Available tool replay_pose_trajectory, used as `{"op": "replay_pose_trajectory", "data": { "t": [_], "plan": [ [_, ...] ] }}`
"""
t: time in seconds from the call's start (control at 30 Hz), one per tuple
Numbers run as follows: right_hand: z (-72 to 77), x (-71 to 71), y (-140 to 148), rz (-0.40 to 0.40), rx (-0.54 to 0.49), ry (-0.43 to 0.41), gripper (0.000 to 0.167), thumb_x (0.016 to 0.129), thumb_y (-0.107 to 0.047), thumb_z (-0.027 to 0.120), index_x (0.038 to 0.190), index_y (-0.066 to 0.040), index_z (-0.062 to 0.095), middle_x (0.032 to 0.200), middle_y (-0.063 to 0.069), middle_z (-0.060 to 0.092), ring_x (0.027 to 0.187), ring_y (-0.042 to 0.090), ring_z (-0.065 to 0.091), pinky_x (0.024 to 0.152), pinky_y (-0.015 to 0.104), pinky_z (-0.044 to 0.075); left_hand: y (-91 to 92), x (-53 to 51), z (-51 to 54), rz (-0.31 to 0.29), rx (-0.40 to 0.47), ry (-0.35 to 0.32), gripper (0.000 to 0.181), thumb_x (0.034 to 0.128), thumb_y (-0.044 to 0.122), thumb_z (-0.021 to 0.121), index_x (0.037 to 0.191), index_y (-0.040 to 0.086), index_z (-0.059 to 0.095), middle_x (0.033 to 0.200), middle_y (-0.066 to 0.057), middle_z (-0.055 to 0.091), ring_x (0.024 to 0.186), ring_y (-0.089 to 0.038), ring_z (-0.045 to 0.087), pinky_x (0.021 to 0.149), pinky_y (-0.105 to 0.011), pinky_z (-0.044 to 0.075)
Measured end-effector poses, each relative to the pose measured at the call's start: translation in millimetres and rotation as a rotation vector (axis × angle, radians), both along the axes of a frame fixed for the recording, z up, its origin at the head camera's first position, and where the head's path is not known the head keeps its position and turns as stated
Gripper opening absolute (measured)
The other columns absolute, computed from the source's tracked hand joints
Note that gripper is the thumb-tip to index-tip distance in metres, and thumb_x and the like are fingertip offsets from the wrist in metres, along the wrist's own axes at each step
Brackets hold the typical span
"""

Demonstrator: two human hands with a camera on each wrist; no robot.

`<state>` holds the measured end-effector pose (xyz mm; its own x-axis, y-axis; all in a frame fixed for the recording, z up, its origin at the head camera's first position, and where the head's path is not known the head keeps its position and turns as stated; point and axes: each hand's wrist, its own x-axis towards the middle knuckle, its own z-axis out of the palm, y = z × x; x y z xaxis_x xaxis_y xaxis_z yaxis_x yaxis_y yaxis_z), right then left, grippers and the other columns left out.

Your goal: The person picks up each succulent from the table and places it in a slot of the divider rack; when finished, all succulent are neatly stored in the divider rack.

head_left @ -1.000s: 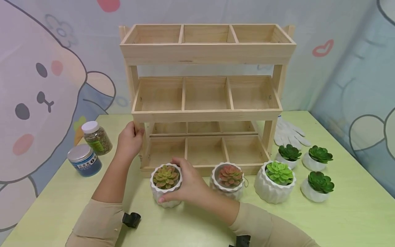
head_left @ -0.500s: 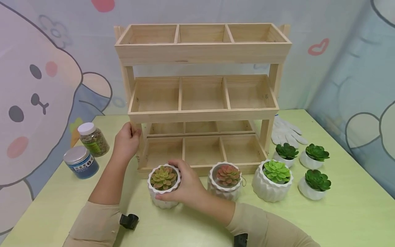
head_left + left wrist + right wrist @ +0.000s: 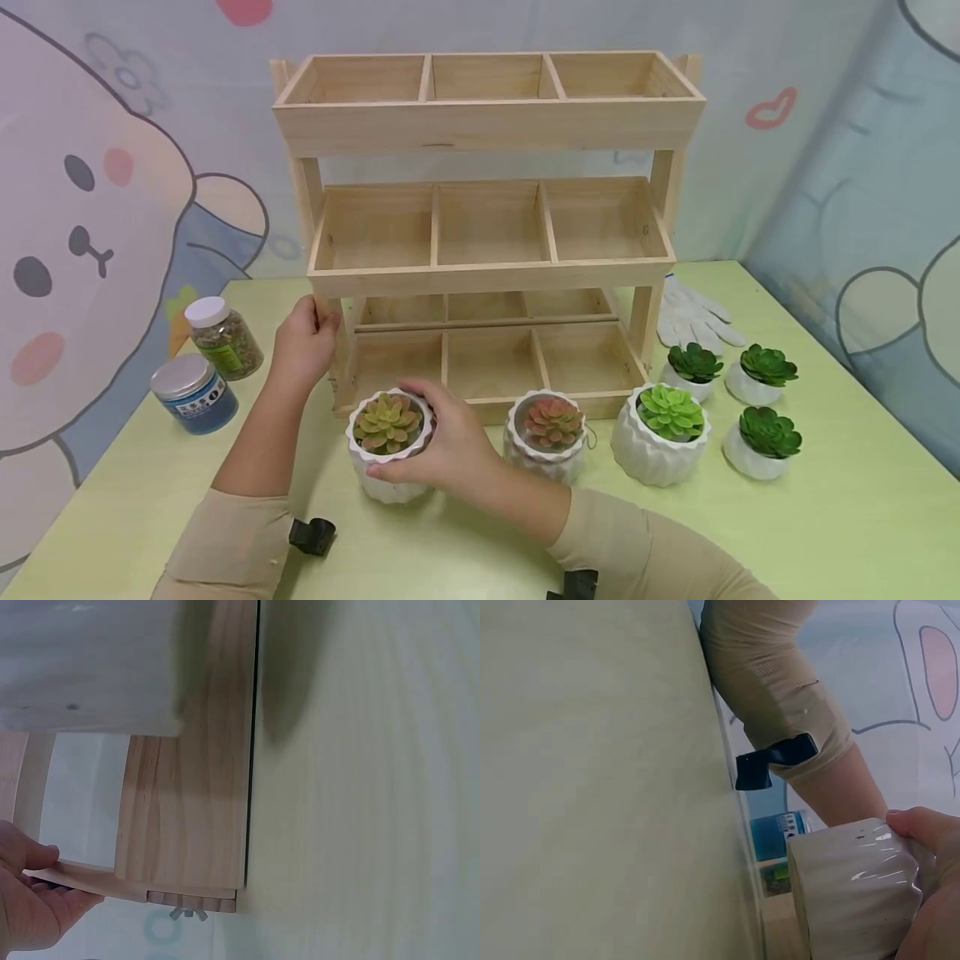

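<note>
The left hand (image 3: 303, 346) grips the left upright (image 3: 330, 321) of a three-tier wooden rack (image 3: 480, 129); in the left wrist view its fingers and thumb close round that wooden strip (image 3: 90, 877). The right hand (image 3: 457, 442) holds a white fluted pot (image 3: 382, 479) with an orange-green succulent (image 3: 387, 423), in front of the rack's lower left corner. Thumb and fingers span the pot's right side; in the right wrist view the pot (image 3: 855, 892) hides part of the hand. Right of it stand a pot with a reddish succulent (image 3: 553, 423) and one with a bright green succulent (image 3: 670, 412).
Several small dark green succulents (image 3: 769, 432) in white pots stand at the right, with a white glove (image 3: 693, 312) behind them. A blue jar (image 3: 198, 404) and a white-lidded jar (image 3: 228, 342) stand at the left. A patterned backdrop (image 3: 825, 67) rises behind the table (image 3: 862, 533).
The right hand and its pot have shifted slightly left relative to the rack. The left hand keeps its grip on the upright. The whole head view has drifted a little.
</note>
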<state>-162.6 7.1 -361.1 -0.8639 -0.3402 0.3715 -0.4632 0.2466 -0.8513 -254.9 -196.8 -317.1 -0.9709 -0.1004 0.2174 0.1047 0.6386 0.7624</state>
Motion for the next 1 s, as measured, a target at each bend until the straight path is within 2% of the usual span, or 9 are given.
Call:
{"op": "replay_pose_trajectory", "data": {
  "t": [0.3,0.57,0.8,1.0],
  "plan": [
    [27.2,-7.4,-8.5,-0.046,-0.058,0.092,0.084,0.055,-0.022,0.092,0.128,-0.006,0.055,0.121,-0.001,0.055,0.109,0.011,0.051,0.093,0.027,0.044,0.5,-3.7,1.2,0.003,0.017,0.03,0.037,0.0994,0.011,0.043,0.131,-0.008,0.04,0.124,-0.029,0.051,0.114,-0.042,0.05,0.094,-0.052,0.042],
    [47.8,-19.3,-17.7,-0.176,-0.074,0.101,0.084,0.054,-0.026,0.093,0.128,-0.008,0.056,0.122,-0.002,0.054,0.11,0.011,0.052,0.092,0.025,0.045,0.8,-8.7,-1.1,-0.015,0.012,0.021,0.039,0.0994,0.013,0.044,0.133,-0.006,0.039,0.125,-0.028,0.051,0.116,-0.042,0.049,0.096,-0.052,0.04],
    [48.9,-31.6,-34.5,-0.331,-0.049,0.125,0.084,0.054,-0.033,0.092,0.126,-0.009,0.057,0.118,-0.003,0.055,0.106,0.011,0.053,0.088,0.028,0.046,-2.1,-1.6,-3.6,-0.003,-0.011,-0.009,0.039,0.0997,0.019,0.043,0.132,-0.004,0.041,0.121,-0.027,0.054,0.114,-0.04,0.049,0.094,-0.053,0.04],
    [46.5,-46.2,-48.6,-0.42,-0.041,0.106,0.083,0.055,-0.035,0.091,0.125,-0.008,0.056,0.119,0.0,0.055,0.106,0.017,0.053,0.086,0.034,0.046,-2.9,-0.8,-1.0,0.012,-0.021,0.009,0.038,0.0994,0.02,0.044,0.129,-0.004,0.043,0.117,-0.026,0.055,0.11,-0.039,0.05,0.09,-0.052,0.042]
  ]
}}
